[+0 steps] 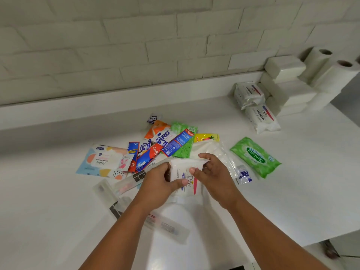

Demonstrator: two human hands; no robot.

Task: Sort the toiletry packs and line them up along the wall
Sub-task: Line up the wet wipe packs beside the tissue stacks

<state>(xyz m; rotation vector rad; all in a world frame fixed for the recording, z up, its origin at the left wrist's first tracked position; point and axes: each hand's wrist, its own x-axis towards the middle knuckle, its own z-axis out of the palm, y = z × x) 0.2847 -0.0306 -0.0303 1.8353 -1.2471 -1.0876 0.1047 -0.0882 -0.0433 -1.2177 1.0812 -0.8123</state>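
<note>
A person stands at a white counter (58, 211) that runs along a white brick wall (136, 36). Only the bare forearms and hands show, reaching forward.

Both hands grip one white wipes pack (186, 170) just above the counter, in front of the person. The left hand (155, 182) curls round the pack's left edge, with its thumb pressed on the printed front. The right hand (212, 178) pinches the pack's right side, thumb on the front.

Just behind the hands lies a loose heap of toiletry packs. It includes a red and blue toothpaste box (178, 142), a small green pack (183, 151) under it, and a flat pastel wipes pack (103, 160) on the left. A wrapped toothbrush (124, 186) lies near the left wrist.

To the right, apart from the heap, lies a bright green wipes pack (255, 156), with a small sachet (243, 174) just beside it.

In the far right corner, two more white wipes packs (249, 92) sit by the wall. Next to them are stacked white tissue packs (286, 69) and upright paper rolls (319, 63).
</note>
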